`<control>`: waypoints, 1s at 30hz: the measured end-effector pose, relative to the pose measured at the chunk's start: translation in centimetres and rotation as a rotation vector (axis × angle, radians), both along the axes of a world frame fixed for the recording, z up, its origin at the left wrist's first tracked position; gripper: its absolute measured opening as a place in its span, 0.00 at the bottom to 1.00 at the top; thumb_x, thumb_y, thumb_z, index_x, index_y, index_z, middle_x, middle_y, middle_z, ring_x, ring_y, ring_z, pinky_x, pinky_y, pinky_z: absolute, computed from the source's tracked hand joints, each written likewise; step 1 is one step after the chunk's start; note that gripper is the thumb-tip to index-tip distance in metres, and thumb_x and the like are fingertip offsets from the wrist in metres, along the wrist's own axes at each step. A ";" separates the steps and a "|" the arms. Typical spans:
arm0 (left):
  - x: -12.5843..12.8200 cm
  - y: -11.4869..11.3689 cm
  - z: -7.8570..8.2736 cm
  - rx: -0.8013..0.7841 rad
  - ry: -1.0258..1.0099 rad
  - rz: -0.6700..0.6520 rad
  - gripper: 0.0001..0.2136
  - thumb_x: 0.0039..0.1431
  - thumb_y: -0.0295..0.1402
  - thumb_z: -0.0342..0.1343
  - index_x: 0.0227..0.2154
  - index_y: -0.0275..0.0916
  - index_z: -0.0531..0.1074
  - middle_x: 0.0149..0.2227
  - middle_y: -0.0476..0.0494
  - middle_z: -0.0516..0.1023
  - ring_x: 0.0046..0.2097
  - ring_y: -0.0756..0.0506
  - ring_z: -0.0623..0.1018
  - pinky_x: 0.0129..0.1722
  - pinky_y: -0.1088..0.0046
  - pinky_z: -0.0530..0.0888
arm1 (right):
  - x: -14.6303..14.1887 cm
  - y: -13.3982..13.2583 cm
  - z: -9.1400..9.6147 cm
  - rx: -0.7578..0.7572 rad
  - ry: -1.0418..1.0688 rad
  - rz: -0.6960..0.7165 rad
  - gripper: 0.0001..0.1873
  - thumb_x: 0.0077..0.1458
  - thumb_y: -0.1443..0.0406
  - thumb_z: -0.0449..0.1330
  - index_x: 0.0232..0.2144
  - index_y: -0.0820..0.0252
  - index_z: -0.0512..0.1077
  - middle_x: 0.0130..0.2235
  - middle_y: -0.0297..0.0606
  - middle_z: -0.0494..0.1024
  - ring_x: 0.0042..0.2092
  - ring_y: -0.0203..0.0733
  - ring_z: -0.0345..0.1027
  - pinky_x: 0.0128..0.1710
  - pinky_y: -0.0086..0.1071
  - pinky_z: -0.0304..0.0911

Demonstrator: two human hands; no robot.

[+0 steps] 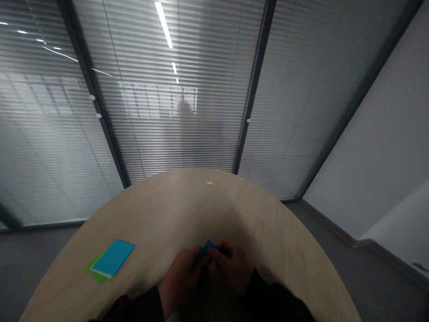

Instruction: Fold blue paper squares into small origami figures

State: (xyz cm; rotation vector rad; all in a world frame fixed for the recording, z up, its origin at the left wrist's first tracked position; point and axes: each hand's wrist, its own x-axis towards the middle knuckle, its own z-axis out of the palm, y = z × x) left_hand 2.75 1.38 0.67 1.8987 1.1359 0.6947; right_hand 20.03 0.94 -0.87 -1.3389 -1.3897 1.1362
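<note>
A small blue paper piece (pixel 207 248) is held up just above the tabletop, close to its near edge and about midway along it. Only one angled corner and a narrow strip show, so its exact shape is hidden, though it looks folded. The left hand (pixel 181 281) and the right hand (pixel 233 264) meet around it, and the fingers (pixel 217 255) of the right hand press over its upper side. The fingers of both hands are closed together on the piece, pinching it between them, though their tips are partly hidden and slightly blurred. Dark sleeves (pixel 278 299) cover both forearms.

Out toward the left edge of the rounded, pale wood-grain tabletop (pixel 187 201), a flat cyan sheet (pixel 112 258) lies at a slant on a green sheet (pixel 96 273), whose corner shows beyond it. Both sheets are well apart from the hands. Near the far edge lies a tiny yellow paper scrap (pixel 210 183). Beyond the tabletop, a glazed partition with slatted blinds (pixel 174 138) stands behind it, a pale wall (pixel 372 134) runs along the right, and grey flooring (pixel 43 252) surrounds the table.
</note>
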 end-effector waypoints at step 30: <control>0.1 0.2 0.4 -0.090 -0.146 -0.003 0.14 0.62 0.42 0.51 0.41 0.35 0.71 0.28 0.43 0.81 0.28 0.46 0.77 0.27 0.74 0.69 | 1.2 0.2 0.6 0.058 -0.013 -0.129 0.21 0.51 0.49 0.61 0.24 0.62 0.74 0.21 0.33 0.70 0.24 0.36 0.63 0.24 0.29 0.58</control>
